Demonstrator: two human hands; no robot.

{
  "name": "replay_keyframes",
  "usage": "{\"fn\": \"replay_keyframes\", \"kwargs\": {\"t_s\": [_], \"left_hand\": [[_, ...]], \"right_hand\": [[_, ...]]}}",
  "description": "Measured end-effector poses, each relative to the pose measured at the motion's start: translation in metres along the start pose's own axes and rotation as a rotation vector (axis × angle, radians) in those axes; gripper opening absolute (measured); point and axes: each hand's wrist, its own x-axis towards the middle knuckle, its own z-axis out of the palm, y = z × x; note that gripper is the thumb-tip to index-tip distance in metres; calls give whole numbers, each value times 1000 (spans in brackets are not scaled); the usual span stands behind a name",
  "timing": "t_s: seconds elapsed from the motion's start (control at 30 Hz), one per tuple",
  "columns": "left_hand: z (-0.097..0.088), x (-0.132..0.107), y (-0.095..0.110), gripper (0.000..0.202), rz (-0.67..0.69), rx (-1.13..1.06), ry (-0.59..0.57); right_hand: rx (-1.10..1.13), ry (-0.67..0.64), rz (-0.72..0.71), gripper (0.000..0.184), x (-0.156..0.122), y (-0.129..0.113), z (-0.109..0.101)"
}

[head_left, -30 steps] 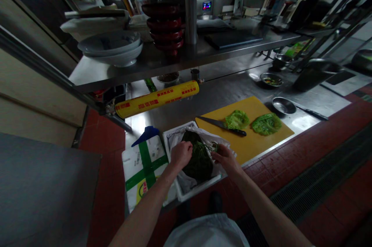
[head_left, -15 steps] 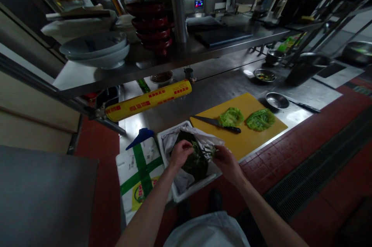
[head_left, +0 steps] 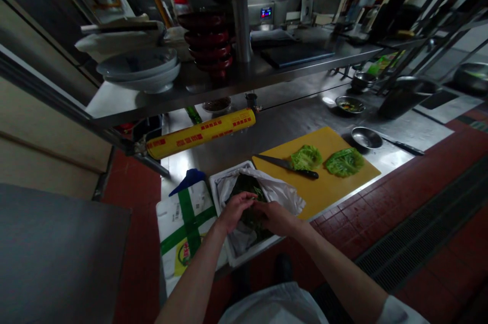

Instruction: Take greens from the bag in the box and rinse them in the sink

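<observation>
The left hand (head_left: 234,211) and right hand (head_left: 272,217) pinch closed on dark leafy greens (head_left: 247,186), which lie in a white plastic liner (head_left: 276,189) folded back for reach, inside a white foam box (head_left: 255,248) placed just beside the yellow cutting board (head_left: 335,186).

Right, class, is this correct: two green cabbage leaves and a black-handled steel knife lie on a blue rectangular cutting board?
No: the rectangular cutting board is yellow, not blue, as the head view shows. The two green cabbage leaves and the black-handled steel knife do lie on it.
</observation>
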Motion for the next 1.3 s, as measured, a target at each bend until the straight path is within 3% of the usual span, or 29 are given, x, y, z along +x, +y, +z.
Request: {"fn": "replay_keyframes", "kwargs": {"t_s": [0.17,0.23,0.33,0.47,0.63,0.77,0.9,1.0,1.17,1.3], "left_hand": [[-4,-14,-22,56,5,-22,19],[-5,-17,-28,62,7,29,105],[-14,-21,-35,52,-2,44,286],[-31,-33,-41,50,24,-84,471],[-39,-47,-36,57,-7,-360,564],[-35,-50,-27,62,-49,-469,558],[-34,-50,-23,59,-63,-542,460],[-33,-49,-21,53,-63,-550,396],[-31,-44,-21,52,-47,-544,353],[-32,-39,-23,54,-30,-534,350]], "right_hand": [[39,172,110,38,29,7,0],[31,187,123,43,40,11,-4],[-28,223,159,42,60,19,-15],[-126,193,161,36,80,27,-21],[-174,129,117,34,80,26,-12],[-116,115,73,21,77,27,-17],[79,187,58,16,71,31,-33],[275,231,78,22,58,29,-42],[515,189,88,37,32,13,-47],[557,195,62,31,23,7,-45]]}}
